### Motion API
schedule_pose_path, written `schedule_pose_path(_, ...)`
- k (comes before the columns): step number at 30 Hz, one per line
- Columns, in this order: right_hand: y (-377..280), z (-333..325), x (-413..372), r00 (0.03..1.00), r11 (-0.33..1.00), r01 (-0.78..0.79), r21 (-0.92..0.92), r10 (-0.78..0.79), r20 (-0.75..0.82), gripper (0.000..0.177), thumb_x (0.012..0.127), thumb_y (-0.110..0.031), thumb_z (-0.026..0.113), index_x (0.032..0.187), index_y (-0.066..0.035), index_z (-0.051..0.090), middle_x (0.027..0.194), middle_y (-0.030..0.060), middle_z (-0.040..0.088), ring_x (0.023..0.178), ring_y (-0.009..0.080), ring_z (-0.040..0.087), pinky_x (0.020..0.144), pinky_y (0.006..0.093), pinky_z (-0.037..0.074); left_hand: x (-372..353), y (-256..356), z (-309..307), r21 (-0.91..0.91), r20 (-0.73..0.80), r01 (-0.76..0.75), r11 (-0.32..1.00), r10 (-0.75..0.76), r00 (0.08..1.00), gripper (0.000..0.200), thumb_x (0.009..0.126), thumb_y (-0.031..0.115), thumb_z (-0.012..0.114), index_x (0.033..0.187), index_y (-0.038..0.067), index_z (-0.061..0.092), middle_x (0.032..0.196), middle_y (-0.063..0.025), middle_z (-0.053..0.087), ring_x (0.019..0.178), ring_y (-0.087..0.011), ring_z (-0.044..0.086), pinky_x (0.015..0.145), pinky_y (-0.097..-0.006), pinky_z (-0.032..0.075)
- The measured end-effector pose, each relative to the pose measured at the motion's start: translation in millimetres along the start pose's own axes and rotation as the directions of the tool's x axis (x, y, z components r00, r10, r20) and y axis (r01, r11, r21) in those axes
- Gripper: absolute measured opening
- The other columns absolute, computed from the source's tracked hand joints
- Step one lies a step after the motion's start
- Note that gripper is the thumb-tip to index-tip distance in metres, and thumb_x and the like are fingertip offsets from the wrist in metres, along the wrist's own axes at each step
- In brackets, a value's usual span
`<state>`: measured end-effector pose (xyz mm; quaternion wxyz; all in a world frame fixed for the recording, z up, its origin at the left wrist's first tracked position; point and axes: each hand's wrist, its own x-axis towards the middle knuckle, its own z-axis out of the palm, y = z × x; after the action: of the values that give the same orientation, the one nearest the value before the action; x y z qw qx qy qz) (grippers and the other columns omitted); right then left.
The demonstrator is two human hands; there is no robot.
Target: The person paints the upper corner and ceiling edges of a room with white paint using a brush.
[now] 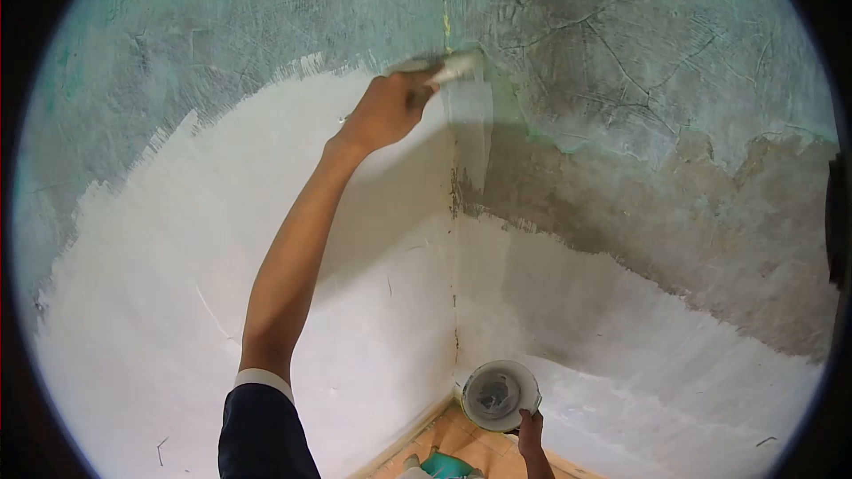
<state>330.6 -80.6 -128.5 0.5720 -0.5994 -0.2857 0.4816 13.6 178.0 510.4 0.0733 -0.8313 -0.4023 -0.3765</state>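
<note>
My left hand (pixel 386 111) is raised to the corner between two walls, its fingers wrapped round a paintbrush (pixel 457 67). The brush is blurred, and its white bristle end meets the wall right at the corner. Below it, a fresh white strip (pixel 475 137) runs down the right wall beside the corner line. Low in the view, my right hand (pixel 530 433) grips the rim of a round paint bucket (pixel 524 381). The bucket tilts toward me, showing pale residue and a grey patch inside.
The left wall (pixel 177 239) is white below a ragged edge, with worn teal-grey surface above. Bare grey plaster and cracks mark the right wall (pixel 603 186), white lower down. Orange floor tiles (pixel 444 435) and a teal object (pixel 446 466) show at the bottom.
</note>
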Motion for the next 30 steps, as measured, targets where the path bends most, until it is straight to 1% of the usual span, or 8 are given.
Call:
schedule_pose_path(1,-14.7,4.8,-6.7,1.0,0.998,-0.01,0.061,0.009,0.008,0.038,0.091,-0.017,0.055,0.125,0.001,0.055,0.105,0.016,0.065,0.086,0.0303,0.07,0.064,0.0468,0.064,2.0,8.7,-1.8,0.03,-0.024,0.126,0.992,-0.125,0.992,0.039,0.099,0.018,0.057,0.137,0.011,0.06,0.09,-0.0295,0.068,0.083,-0.0425,0.066,0.08,-0.0464,0.05)
schedule_pose_path(4,-94.8,26.0,-35.8,0.983,0.965,-0.182,0.19,0.178,0.035,0.038,0.092,-0.013,0.053,0.128,0.0,0.057,0.105,0.0138,0.066,0.094,0.0267,0.067,0.074,0.04,0.059,8.0,-0.9,21.5,0.029,-0.033,0.033,0.999,-0.032,0.999,0.04,0.098,0.016,0.057,0.137,0.01,0.059,0.091,-0.0303,0.067,0.082,-0.0431,0.066,0.079,-0.0469,0.05)
schedule_pose_path(8,-75.9,11.2,-2.8,0.986,0.974,-0.149,0.169,0.135,0.094,0.04,0.091,-0.018,0.057,0.127,-0.001,0.054,0.105,0.0146,0.066,0.086,0.0299,0.07,0.066,0.0459,0.063,-4.8,8.6,27.7,0.001,0.061,0.164,0.986,-0.164,0.985,0.04,0.098,0.015,0.058,0.138,0.01,0.059,0.091,-0.0309,0.067,0.081,-0.0438,0.066,0.078,-0.0469,0.051)
schedule_pose_path(10,-75.1,4.7,22.2,0.969,0.988,-0.153,0.01,0.148,0.198,0.039,0.092,-0.02,0.058,0.127,-0.002,0.055,0.1,0.0147,0.068,0.083,0.0294,0.071,0.065,0.0433,0.062,-11.6,-5.1,42.8,-0.039,-0.088,0.058,0.998,-0.061,0.994,0.04,0.098,0.016,0.058,0.138,0.01,0.059,0.085,-0.0307,0.066,0.077,-0.0438,0.066,0.075,-0.0472,0.051)
schedule_pose_path(14,-111.4,2.0,67.4,0.855,0.93,-0.148,-0.337,0.292,0.429,0.037,0.095,-0.021,0.056,0.125,0.002,0.056,0.103,0.0154,0.069,0.087,0.0266,0.071,0.072,0.0408,0.061,-19.9,-2.7,50.2,-0.035,-0.09,0.092,0.995,-0.094,0.991,0.04,0.098,0.017,0.057,0.138,0.011,0.059,0.08,-0.0303,0.065,0.071,-0.042,0.066,0.073,-0.0463,0.051)
schedule_pose_path(19,-130.4,9.5,103.8,0.732,0.85,-0.082,-0.521,0.406,0.548,0.039,0.096,-0.021,0.056,0.127,0.004,0.056,0.108,0.0164,0.069,0.089,0.0265,0.071,0.072,0.0406,0.062,-20.0,9.4,34.7,-0.019,-0.062,0.189,0.982,-0.19,0.98,0.04,0.098,0.018,0.058,0.138,0.013,0.059,0.072,-0.027,0.063,0.063,-0.0375,0.063,0.069,-0.0416,0.051)
schedule_pose_path(22,-111.9,11.2,105.9,0.734,0.9,-0.183,-0.396,0.393,0.554,0.038,0.096,-0.02,0.056,0.127,0.003,0.056,0.107,0.0166,0.069,0.088,0.0268,0.071,0.072,0.0405,0.062,-15.1,3.0,31.8,-0.082,-0.143,0.174,0.981,-0.185,0.972,0.039,0.098,0.018,0.059,0.137,0.012,0.06,0.07,-0.026,0.063,0.063,-0.0375,0.064,0.068,-0.0397,0.051)
schedule_pose_path(30,-54.3,10.7,82.2,0.807,0.921,-0.388,0.047,0.315,0.5,0.039,0.096,-0.013,0.056,0.128,0.008,0.05,0.114,0.0192,0.066,0.097,0.0298,0.07,0.085,0.0436,0.06,-20.8,-11.2,57.6,-0.08,-0.063,-0.009,0.997,0.004,0.998,0.038,0.094,0.012,0.06,0.132,0.005,0.062,0.088,-0.0291,0.067,0.083,-0.0424,0.068,0.073,-0.0479,0.052)
